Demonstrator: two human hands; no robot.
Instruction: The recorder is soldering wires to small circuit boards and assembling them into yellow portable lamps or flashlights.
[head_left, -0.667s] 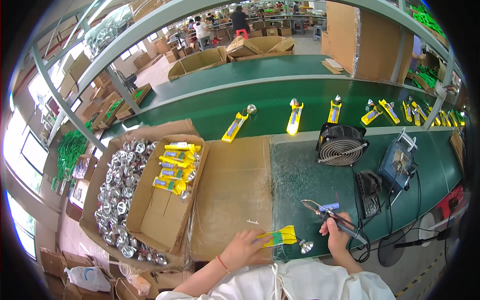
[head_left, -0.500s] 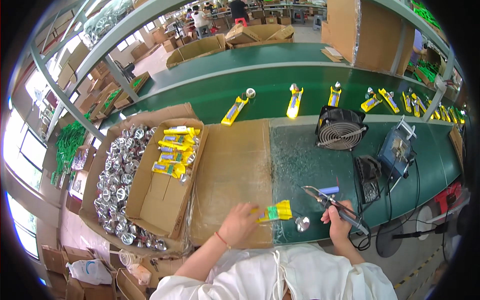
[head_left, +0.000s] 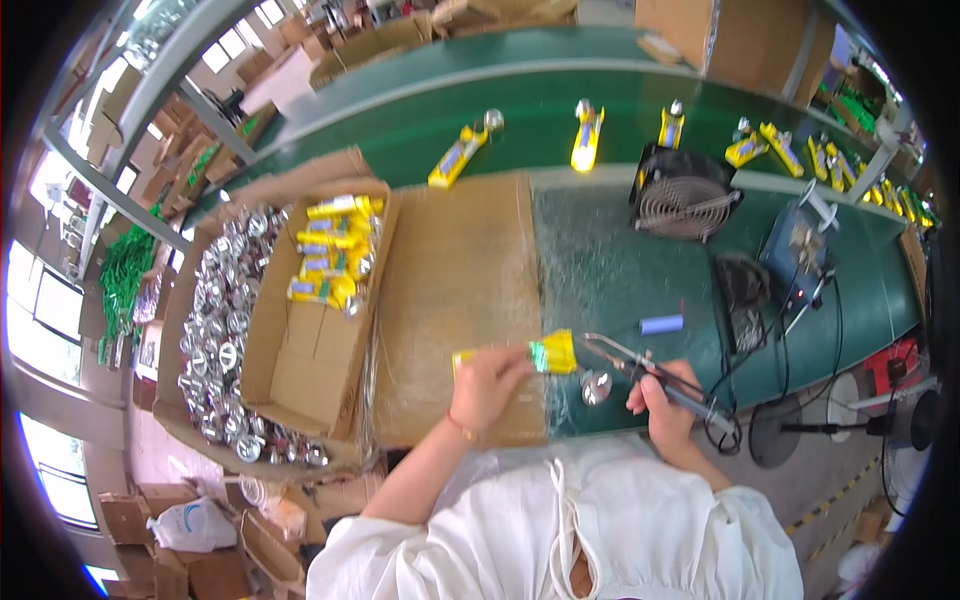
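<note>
My left hand (head_left: 488, 385) is closed on a yellow plastic housing (head_left: 560, 352) with a green circuit board (head_left: 540, 356) in it, low over the cardboard sheet. In my right hand (head_left: 662, 402) is a soldering iron (head_left: 680, 392), its thin metal tip pointing left, close to the housing's right end. A silver reflector cup (head_left: 597, 387) lies just below the tip, at the housing's right end. Beyond the iron, a blue cylindrical battery cell (head_left: 661, 324) with a thin red wire rests on the green mat. My left fingers hide part of the housing.
Several yellow assemblies lie in a cardboard tray (head_left: 300, 375) at left, over a box of silver reflector cups (head_left: 215, 340). A fan (head_left: 685, 195), a blue soldering station (head_left: 798, 255) and cables stand at right. More yellow units sit on the green conveyor (head_left: 530, 120) behind.
The view has tilted down, so things appear higher. My left fingers have closed on the yellow housing. The soldering iron's tip is now nearer the housing.
</note>
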